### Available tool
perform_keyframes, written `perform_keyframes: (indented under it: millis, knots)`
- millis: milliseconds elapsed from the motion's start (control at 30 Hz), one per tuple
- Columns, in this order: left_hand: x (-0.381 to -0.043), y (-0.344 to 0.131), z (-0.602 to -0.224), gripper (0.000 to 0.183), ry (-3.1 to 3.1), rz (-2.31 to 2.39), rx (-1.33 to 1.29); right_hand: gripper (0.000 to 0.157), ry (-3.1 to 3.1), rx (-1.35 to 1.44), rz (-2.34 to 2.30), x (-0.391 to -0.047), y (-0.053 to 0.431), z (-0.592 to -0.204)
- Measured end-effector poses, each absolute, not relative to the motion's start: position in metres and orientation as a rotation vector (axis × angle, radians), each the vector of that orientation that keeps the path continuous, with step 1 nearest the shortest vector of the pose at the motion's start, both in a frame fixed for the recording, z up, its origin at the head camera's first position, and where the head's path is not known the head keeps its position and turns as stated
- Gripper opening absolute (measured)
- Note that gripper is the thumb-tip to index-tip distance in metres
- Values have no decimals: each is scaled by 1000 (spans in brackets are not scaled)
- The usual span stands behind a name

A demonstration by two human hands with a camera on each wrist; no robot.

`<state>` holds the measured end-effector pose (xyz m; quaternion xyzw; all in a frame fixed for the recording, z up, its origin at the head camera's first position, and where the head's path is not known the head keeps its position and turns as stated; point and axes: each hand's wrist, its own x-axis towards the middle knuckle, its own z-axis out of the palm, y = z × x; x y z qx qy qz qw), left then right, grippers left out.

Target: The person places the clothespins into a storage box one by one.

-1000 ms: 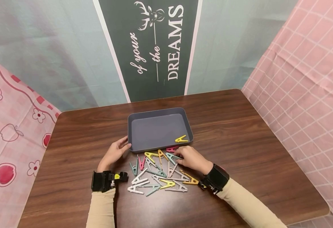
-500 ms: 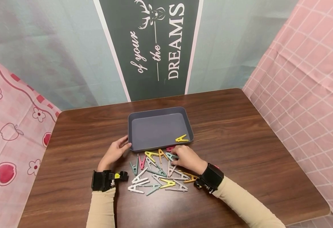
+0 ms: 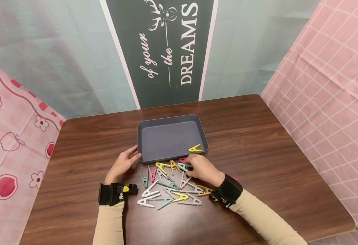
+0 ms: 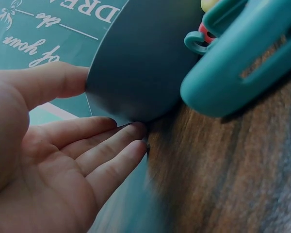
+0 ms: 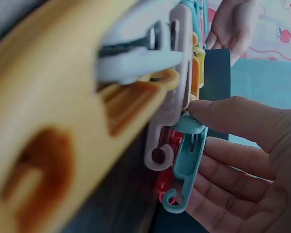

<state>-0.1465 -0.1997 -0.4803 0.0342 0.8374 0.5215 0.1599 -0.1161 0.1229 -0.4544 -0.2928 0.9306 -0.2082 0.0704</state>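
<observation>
A light green clothespin [image 3: 183, 166] lies at the back right of a loose spread, close to the tray's front wall. My right hand [image 3: 204, 169] pinches it, the thumb [image 5: 228, 114] on one end and the fingers behind it in the right wrist view. A red clothespin [image 3: 182, 159] sits just beyond, partly hidden by that hand. My left hand [image 3: 123, 165] rests against the front left corner of the grey tray [image 3: 166, 136], its thumb at the rim and its fingers straight along the outer wall. Inside the tray is one yellow clothespin [image 3: 195, 148].
Several more clothespins, white, grey, green, yellow and orange, spread over the wooden table [image 3: 243, 136] in front of the tray. An orange clothespin [image 3: 204, 190] lies beside the right wrist camera strap. Printed curtains [image 3: 74, 61] stand behind the table and on both sides.
My right hand has shifted slightly left and its fingers have come round the light green clothespin. The left hand and the tray keep their places.
</observation>
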Motion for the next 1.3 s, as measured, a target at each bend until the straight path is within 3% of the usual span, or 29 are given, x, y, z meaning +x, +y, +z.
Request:
perform_keyframes:
  millis: [800,1300]
  knots:
    - [-147,-200,-483,59,2393,1499,105,20,2881,-1098,-645,-131,120,-422]
    - [-147,-199,-483,60,2397,1488,115,22,2887,-1020,-685,-149,120,-418]
